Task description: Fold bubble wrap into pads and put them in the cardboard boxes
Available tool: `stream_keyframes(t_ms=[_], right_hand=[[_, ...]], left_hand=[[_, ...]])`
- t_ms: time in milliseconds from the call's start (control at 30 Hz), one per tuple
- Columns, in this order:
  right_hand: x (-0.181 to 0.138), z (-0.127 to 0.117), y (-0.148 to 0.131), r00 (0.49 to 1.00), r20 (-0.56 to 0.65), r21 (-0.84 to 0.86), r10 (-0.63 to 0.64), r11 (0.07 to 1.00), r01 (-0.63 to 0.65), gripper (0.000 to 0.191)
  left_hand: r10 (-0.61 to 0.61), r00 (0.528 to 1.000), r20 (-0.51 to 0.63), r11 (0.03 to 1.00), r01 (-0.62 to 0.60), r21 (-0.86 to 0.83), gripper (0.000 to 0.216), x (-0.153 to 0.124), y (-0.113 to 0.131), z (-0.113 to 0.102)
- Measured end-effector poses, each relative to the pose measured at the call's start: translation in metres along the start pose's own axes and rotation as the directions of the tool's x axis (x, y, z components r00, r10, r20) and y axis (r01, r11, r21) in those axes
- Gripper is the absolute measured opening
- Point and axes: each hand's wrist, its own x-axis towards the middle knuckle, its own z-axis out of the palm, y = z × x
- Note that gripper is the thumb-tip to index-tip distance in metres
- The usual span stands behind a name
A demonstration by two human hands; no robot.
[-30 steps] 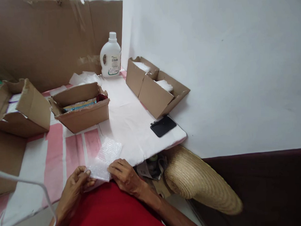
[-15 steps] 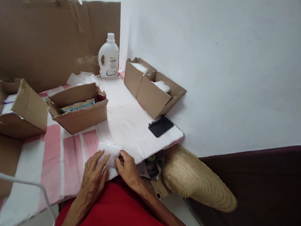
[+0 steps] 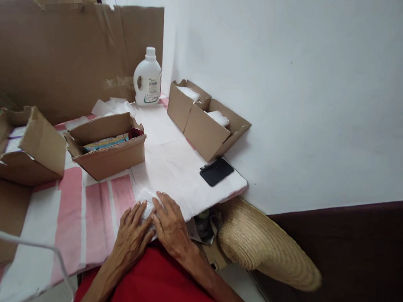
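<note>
A rolled piece of clear bubble wrap (image 3: 144,198) lies at the near edge of the table (image 3: 97,203), which has a pink and white cover. My left hand (image 3: 132,232) rests flat on top of the roll, fingers stretched out. My right hand (image 3: 169,222) presses on the roll's right side, fingers laid flat too. Most of the wrap is hidden beneath both hands. Whatever is rolled inside cannot be seen.
An open cardboard box (image 3: 107,143) with packets inside stands mid-table. Another box (image 3: 24,144) is at the left and two boxes (image 3: 203,120) with white padding lean on the wall. A white bottle (image 3: 148,78), black phone (image 3: 216,171) and straw hat (image 3: 267,245) are nearby.
The flat sheet of bubble wrap has been rolled away from me into a small bundle. Both hands moved forward over it and now lie flat on top.
</note>
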Motion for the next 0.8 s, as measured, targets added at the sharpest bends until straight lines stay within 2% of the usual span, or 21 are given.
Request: stream_keyframes(t_ms=[67, 133, 233, 300, 400, 533, 600, 667, 700, 733, 800], right_hand=[[-0.001, 0.006, 0.009, 0.996, 0.066, -0.016, -0.060, 0.998, 0.061, 0.039], [0.003, 0.008, 0.020, 0.995, 0.091, 0.012, -0.047, 0.999, 0.046, 0.033], [0.021, 0.003, 0.035, 0.994, 0.105, 0.131, 0.044, 0.990, -0.058, 0.025], [0.041, -0.003, 0.042, 0.979, 0.164, 0.178, 0.119, 0.973, -0.148, 0.019], [0.070, -0.010, 0.046, 0.912, 0.371, 0.180, 0.177, 0.949, -0.258, 0.013], [0.091, -0.019, 0.051, 0.797, 0.578, 0.278, 0.173, 0.877, -0.392, 0.034], [0.092, -0.024, 0.053, 0.712, 0.690, 0.382, 0.129, 0.771, -0.510, 0.045], [0.089, -0.030, 0.052, 0.616, 0.783, 0.448, 0.089, 0.606, -0.658, 0.052], [0.088, -0.032, 0.050, 0.584, 0.806, 0.465, 0.091, 0.513, -0.721, 0.053], [0.088, -0.034, 0.048, 0.566, 0.818, 0.481, 0.102, 0.419, -0.770, 0.053], [0.092, -0.037, 0.040, 0.565, 0.817, 0.529, 0.116, 0.240, -0.814, 0.053]], left_hand=[[0.011, 1.000, 0.004, 1.000, -0.011, 0.002, 0.052, 0.001, -0.001, 0.001], [0.026, 1.000, -0.001, 1.000, -0.026, 0.018, 0.051, 0.004, -0.006, 0.001], [0.080, 0.997, -0.019, 0.996, -0.079, 0.032, 0.048, 0.011, -0.018, 0.002], [0.144, 0.989, -0.028, 0.989, -0.144, 0.016, 0.046, 0.015, -0.028, 0.004], [0.203, 0.973, -0.108, 0.978, -0.206, -0.013, 0.042, 0.018, -0.039, 0.006], [0.209, 0.935, -0.288, 0.974, -0.225, -0.024, 0.042, 0.022, -0.037, -0.007], [0.199, 0.909, -0.366, 0.975, -0.222, -0.020, 0.045, 0.030, -0.032, -0.023], [0.212, 0.883, -0.419, 0.970, -0.242, -0.020, 0.044, 0.042, -0.028, -0.041], [0.222, 0.868, -0.444, 0.966, -0.257, -0.019, 0.042, 0.048, -0.028, -0.049], [0.236, 0.844, -0.482, 0.961, -0.275, -0.012, 0.040, 0.055, -0.029, -0.056], [0.262, 0.776, -0.574, 0.952, -0.304, 0.023, 0.037, 0.068, -0.033, -0.067]])
